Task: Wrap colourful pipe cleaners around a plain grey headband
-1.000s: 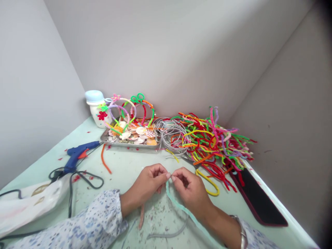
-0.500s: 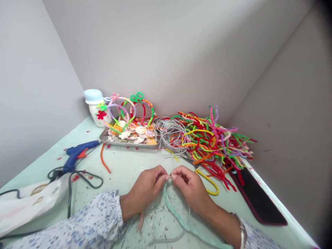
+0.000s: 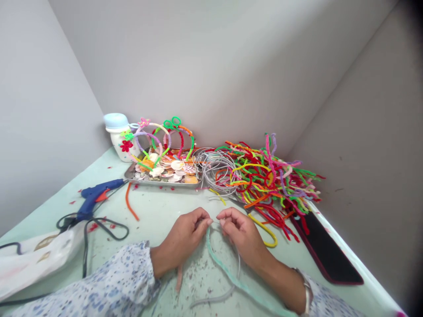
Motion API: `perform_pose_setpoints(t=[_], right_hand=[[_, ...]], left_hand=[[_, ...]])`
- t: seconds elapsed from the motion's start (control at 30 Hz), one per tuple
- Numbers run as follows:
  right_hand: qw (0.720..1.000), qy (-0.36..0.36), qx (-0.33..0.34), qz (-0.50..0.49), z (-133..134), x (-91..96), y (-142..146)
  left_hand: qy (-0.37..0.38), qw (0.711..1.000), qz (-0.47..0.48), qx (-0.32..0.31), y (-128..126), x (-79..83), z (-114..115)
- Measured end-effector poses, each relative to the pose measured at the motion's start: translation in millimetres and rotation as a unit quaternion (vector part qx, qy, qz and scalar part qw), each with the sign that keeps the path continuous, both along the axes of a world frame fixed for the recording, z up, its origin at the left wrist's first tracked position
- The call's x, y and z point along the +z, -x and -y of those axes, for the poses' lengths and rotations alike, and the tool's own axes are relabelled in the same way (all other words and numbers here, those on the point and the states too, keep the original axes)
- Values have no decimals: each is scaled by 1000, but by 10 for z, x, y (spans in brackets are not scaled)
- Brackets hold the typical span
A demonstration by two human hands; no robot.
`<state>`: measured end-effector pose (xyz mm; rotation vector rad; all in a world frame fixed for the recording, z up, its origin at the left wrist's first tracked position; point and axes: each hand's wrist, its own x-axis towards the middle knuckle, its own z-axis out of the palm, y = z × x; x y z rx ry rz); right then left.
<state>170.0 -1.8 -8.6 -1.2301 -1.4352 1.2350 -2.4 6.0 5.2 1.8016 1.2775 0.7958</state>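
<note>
My left hand (image 3: 187, 236) is closed in a pinch on the upper end of a pale turquoise pipe cleaner (image 3: 220, 264), which hangs down and curves toward my right forearm. A short way to its right, my right hand (image 3: 243, 235) pinches a thin grey wire (image 3: 239, 263); the wire droops below the palm and crosses under the pipe cleaner. A fine strand seems to span the small gap between the fingertips. Another grey length (image 3: 211, 300) lies on the table below, possibly the same wire. Beneath my left wrist a pinkish pipe cleaner (image 3: 179, 278) shows partly.
A blue glue gun (image 3: 95, 198) with its cord lies left, near a white plastic bag (image 3: 39, 259). Behind are a metal tray (image 3: 158, 182) of shells, pipe-cleaner rings, a white jar (image 3: 120, 145) and coiled wire (image 3: 220, 171). A pipe-cleaner pile (image 3: 271, 176), yellow-handled scissors (image 3: 264, 230) and a phone (image 3: 327, 246) sit right.
My hands, whose fingertips met before, have moved slightly apart, leaving a gap. The whole view has shifted a little.
</note>
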Motion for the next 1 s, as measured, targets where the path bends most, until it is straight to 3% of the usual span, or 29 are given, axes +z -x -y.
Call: perform_pose_setpoints(t=[1.0], right_hand=[[1000, 8, 4, -10, 0, -15, 8]], left_hand=[[-34, 997, -68, -15, 16, -47, -2]])
